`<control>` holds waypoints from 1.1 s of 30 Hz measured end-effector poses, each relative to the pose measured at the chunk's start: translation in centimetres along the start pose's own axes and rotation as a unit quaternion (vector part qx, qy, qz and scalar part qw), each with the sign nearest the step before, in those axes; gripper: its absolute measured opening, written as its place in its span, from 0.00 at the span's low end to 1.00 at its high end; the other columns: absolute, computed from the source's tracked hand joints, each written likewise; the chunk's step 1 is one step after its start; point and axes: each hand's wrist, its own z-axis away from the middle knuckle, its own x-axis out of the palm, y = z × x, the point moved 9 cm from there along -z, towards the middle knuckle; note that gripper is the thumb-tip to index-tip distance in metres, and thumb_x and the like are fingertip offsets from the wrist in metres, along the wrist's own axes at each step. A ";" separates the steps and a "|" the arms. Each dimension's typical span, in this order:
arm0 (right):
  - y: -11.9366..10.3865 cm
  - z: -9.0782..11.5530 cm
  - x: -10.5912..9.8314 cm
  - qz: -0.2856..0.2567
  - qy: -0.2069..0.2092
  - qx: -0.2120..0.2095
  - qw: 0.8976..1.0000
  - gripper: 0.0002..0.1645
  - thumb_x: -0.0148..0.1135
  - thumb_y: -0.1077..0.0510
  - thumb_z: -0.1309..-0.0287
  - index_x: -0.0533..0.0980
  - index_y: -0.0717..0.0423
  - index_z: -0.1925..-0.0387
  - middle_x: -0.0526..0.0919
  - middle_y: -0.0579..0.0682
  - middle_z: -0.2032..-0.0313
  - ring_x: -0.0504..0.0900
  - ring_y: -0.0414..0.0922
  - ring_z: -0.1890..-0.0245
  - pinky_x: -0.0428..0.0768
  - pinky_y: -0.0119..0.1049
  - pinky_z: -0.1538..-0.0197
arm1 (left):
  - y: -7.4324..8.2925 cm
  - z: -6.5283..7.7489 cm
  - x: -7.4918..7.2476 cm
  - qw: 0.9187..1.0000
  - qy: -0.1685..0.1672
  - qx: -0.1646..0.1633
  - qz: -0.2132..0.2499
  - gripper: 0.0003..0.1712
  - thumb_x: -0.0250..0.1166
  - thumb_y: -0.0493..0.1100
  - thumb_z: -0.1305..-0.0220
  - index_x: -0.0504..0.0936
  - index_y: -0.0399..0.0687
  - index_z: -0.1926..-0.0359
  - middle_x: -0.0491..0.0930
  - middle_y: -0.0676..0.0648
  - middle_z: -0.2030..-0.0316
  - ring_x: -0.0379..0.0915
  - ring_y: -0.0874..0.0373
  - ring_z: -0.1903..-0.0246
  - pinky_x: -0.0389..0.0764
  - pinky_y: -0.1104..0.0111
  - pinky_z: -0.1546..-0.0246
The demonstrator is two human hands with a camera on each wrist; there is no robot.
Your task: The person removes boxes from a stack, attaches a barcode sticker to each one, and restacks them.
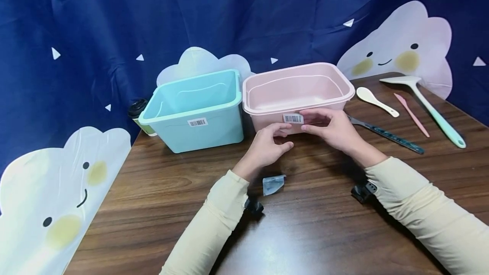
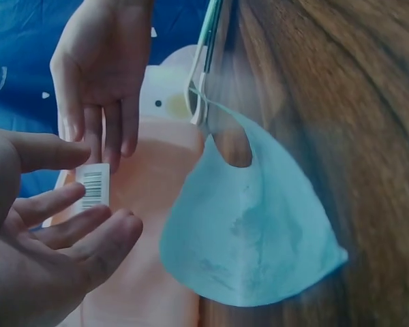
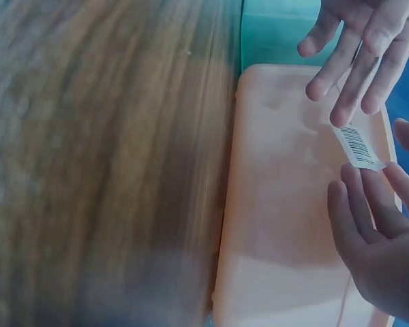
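Observation:
A pink plastic bin (image 1: 298, 90) carries a white barcode label (image 1: 293, 118) on its front wall. My right hand (image 1: 336, 130) touches the label's right end; in the right wrist view its fingertips (image 3: 355, 178) meet the label's lower edge, where one corner curls up. My left hand (image 1: 265, 150) hovers at the left end of the label, fingers spread and loosely bent. Its thumb stands apart from the other fingers. Nothing is plainly gripped in either hand. Nearer to me, a thin light-blue scrap (image 1: 273, 184) lies on the table, showing a curved notch in the left wrist view.
Left of the pink bin stands a teal bin (image 1: 198, 128) with its own barcode label. A black-lidded cup (image 1: 139, 113) is partly behind it. To the right lie a white spoon (image 1: 376, 101), a pink knife (image 1: 412, 115), a dark-handled utensil (image 1: 393, 136) and a white-and-green spatula (image 1: 431, 107).

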 end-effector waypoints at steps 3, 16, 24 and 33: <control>0.1 0.0 0.1 -0.004 -0.009 0.006 1.000 0.26 0.71 0.63 0.41 0.78 0.66 0.42 0.84 0.66 0.47 0.80 0.24 0.58 0.77 0.17 0.56 | 0.2 -0.1 -0.1 1.000 0.006 0.016 0.005 0.26 0.69 0.33 0.40 0.79 0.39 0.39 0.82 0.40 0.44 0.81 0.48 0.45 0.81 0.60 0.42; 0.5 0.0 0.1 -0.020 -0.017 0.020 0.999 0.26 0.71 0.64 0.41 0.78 0.67 0.41 0.83 0.67 0.46 0.81 0.27 0.57 0.78 0.17 0.54 | 0.0 -0.4 -0.1 0.999 0.011 0.025 0.024 0.25 0.68 0.31 0.39 0.79 0.38 0.40 0.73 0.47 0.31 0.81 0.47 0.44 0.81 0.58 0.42; 0.6 -0.1 0.4 -0.025 -0.020 0.022 0.999 0.28 0.71 0.64 0.42 0.77 0.69 0.41 0.83 0.68 0.46 0.81 0.26 0.58 0.78 0.18 0.54 | -0.1 -0.4 -0.2 0.999 0.020 0.033 0.034 0.24 0.69 0.33 0.38 0.79 0.38 0.40 0.74 0.45 0.32 0.83 0.44 0.47 0.80 0.53 0.42; 0.2 0.1 0.8 -0.027 -0.021 0.038 0.999 0.30 0.70 0.64 0.41 0.74 0.71 0.39 0.80 0.70 0.43 0.84 0.57 0.47 0.78 0.16 0.55 | -0.1 -0.3 -0.2 0.999 0.022 0.032 0.025 0.24 0.69 0.34 0.38 0.80 0.38 0.40 0.75 0.46 0.32 0.83 0.45 0.47 0.82 0.65 0.45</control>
